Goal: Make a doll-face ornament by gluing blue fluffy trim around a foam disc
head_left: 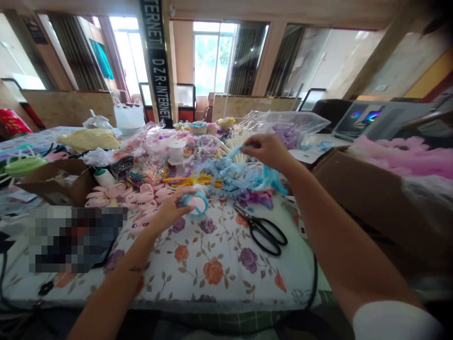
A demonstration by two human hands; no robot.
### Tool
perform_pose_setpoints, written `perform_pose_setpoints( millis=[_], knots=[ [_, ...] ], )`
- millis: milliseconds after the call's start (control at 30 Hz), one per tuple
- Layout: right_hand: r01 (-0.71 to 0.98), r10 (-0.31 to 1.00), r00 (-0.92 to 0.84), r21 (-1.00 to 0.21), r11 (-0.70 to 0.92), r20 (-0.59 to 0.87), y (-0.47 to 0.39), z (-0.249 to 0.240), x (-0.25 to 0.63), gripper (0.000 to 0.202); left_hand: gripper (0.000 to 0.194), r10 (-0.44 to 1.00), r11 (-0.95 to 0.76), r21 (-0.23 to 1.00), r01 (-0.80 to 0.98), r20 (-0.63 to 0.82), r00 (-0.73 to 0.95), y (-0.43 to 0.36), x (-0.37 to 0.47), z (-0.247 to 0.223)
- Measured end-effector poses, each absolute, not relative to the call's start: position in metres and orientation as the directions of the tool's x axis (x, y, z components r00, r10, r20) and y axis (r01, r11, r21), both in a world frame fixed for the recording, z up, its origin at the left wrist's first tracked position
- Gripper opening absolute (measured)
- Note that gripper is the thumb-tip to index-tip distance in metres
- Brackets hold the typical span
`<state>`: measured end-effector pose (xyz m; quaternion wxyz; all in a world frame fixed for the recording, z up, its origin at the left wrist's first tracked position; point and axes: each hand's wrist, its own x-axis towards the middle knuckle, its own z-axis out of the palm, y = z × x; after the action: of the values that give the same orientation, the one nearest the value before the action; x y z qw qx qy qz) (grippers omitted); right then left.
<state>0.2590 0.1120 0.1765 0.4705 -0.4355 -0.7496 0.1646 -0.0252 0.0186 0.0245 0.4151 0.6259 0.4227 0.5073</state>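
My left hand (pixel 172 208) is closed around a small round item (pixel 199 205) with a white face and a fluffy blue edge, held just above the floral tablecloth. Farther forward, the raised fingers of my right hand (pixel 269 150) pinch the end of a light blue strip (pixel 234 152) of soft material. Below that hand lies a heap of pale blue ruffled trim (pixel 230 177). Black-handled scissors (pixel 264 231) rest on the cloth to the right, apart from both hands. Pink plush pieces with ears (pixel 141 197) lie beyond my left wrist.
An open cardboard box (pixel 58 184) stands at the left, and a larger carton (pixel 375 193) with pink tulle (pixel 403 153) at the right. Yellow sticks (pixel 208 180), a white spool (pixel 177 153) and a clear plastic tub (pixel 300 120) crowd the back. A black cable (pixel 314 283) crosses the front edge.
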Motion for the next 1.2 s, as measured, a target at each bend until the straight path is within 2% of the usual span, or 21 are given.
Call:
perform_pose_setpoints(
  millis=[67,133,267,333,433,567,733,800,867,967,1100,1200],
  knots=[
    [0.511,0.794,-0.381,-0.608,0.607,0.473,0.107,0.184,0.248,0.011,0.049,0.949,-0.301,0.947,0.108,0.288,0.128,0.016,-0.024,0.020],
    [0.494,0.781,-0.439,-0.606,0.623,0.445,0.104,0.184,0.238,0.009,0.052,0.954,-0.277,0.958,0.073,0.266,0.137,0.013,-0.024,0.016],
    [0.417,0.773,-0.437,-0.658,0.628,0.460,0.104,0.174,0.229,0.013,0.058,0.968,-0.185,0.983,-0.012,0.184,0.171,0.004,-0.025,0.013],
    [0.355,0.764,-0.470,-0.698,0.622,0.442,0.105,0.170,0.229,0.014,0.058,0.969,-0.197,0.980,-0.008,0.196,0.149,0.002,-0.025,0.014],
    [0.295,0.756,-0.498,-0.737,0.608,0.425,0.103,0.166,0.232,0.013,0.059,0.968,-0.246,0.969,-0.010,0.246,0.041,0.003,-0.024,0.016],
    [0.240,0.801,-0.430,-0.803,0.546,0.416,0.102,0.157,0.239,0.015,0.065,0.960,-0.254,0.967,-0.022,0.250,-0.128,0.007,-0.022,0.016],
    [0.156,0.855,-0.362,-0.879,0.450,0.372,0.101,0.140,0.248,0.022,0.065,0.941,-0.293,0.955,0.039,0.295,-0.163,0.006,-0.026,0.019],
    [0.130,0.859,-0.373,-0.897,0.423,0.351,0.098,0.131,0.246,0.024,0.070,0.964,-0.261,0.965,0.035,0.262,-0.044,0.002,-0.030,0.021],
    [0.145,0.852,-0.398,-0.894,0.425,0.340,0.092,0.122,0.239,0.023,0.077,0.955,-0.205,0.979,0.020,0.195,0.224,-0.003,-0.035,0.023],
    [0.211,0.817,-0.437,-0.839,0.501,0.377,0.083,0.109,0.225,0.018,0.085,0.786,-0.225,0.974,-0.005,0.184,0.590,-0.008,-0.038,0.024],
    [0.227,0.748,-0.548,-0.795,0.563,0.374,0.068,0.094,0.209,0.012,0.085,0.638,-0.342,0.939,-0.028,0.254,0.727,-0.006,-0.043,0.023],
    [0.208,0.715,-0.607,-0.800,0.563,0.346,0.055,0.085,0.201,0.010,0.082,0.604,-0.373,0.927,0.032,0.216,0.767,-0.005,-0.047,0.022]
  ],
)
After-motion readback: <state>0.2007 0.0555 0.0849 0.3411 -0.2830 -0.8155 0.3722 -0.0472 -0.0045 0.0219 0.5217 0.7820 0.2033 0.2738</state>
